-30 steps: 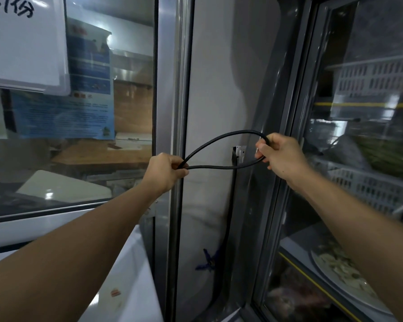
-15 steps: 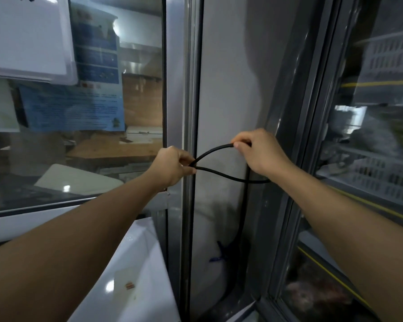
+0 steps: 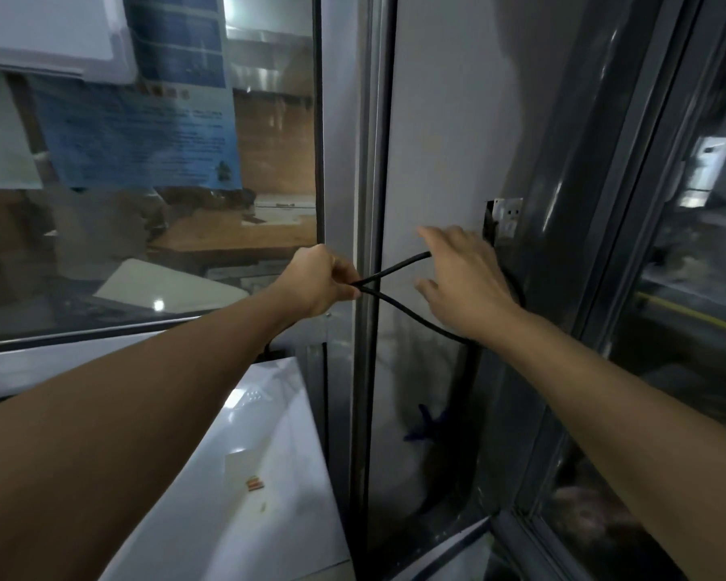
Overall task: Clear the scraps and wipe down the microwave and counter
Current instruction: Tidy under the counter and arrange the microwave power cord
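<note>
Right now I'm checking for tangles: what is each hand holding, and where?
The left hand pinches the thin black cable where its two strands cross. The right hand is spread open over the loop, gripping nothing.

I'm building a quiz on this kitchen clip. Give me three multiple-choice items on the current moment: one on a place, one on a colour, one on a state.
1. Where is the wall socket?
A. above the right hand
B. below the left forearm
C. on the white appliance top

2. What colour is the cord?
A. white
B. black
C. yellow

3. How is the right hand?
A. fist round the cord
B. fingers spread, loose
C. flat on the glass

Answers:
1 A, the socket sits just above its fingers.
2 B, both strands are black.
3 B, its fingers are spread while the left hand pinches the crossed strands.
</note>
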The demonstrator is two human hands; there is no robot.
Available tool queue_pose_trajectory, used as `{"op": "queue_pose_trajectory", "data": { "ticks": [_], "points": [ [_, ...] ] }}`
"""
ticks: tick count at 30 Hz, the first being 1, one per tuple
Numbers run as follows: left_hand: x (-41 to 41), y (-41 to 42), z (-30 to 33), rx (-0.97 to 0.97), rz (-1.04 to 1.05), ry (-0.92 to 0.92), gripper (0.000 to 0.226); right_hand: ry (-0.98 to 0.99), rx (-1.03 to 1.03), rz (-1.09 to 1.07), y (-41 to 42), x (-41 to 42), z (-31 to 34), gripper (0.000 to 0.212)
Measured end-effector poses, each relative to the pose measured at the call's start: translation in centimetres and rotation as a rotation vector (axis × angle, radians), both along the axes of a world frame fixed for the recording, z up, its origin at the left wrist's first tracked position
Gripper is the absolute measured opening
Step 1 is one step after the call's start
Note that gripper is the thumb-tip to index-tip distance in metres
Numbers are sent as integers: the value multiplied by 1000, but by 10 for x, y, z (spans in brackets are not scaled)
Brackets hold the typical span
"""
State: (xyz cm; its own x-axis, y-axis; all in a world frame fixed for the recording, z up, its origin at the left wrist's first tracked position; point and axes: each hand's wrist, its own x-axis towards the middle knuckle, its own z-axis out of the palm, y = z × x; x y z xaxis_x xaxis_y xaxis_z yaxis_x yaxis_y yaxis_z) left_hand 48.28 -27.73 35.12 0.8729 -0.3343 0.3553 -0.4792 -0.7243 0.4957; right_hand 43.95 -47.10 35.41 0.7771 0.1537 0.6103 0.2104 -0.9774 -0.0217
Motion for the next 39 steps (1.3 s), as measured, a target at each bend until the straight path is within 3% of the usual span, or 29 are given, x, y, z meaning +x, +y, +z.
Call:
{"op": "queue_pose_trajectory", "data": {
  "ticks": [4, 8, 12, 17, 21, 30, 39],
  "points": [
    [4, -2, -3, 12, -13, 1, 9, 32, 9, 69, 29, 16, -11, 22],
    [11, 3, -13, 23, 6, 26, 10, 62, 236, 94, 18, 23, -15, 20],
    [18, 10, -25, 19, 30, 32, 9, 124, 313, 108, 7, 27, -26, 18],
    [24, 6, -33, 22, 35, -10, 7, -54, -1, 32, 11, 34, -48, 29],
    [29, 6, -33, 28, 52, -24, 6, 77, 16, 207, 34, 39, -65, 56],
    [38, 10, -45, -6, 46, 20, 6, 105, 103, 119, 49, 65, -90, 14],
    [42, 47, -58, 71, 37, 319, 8, 203, 271, 140, 27, 73, -109, 11]
  ]
}}
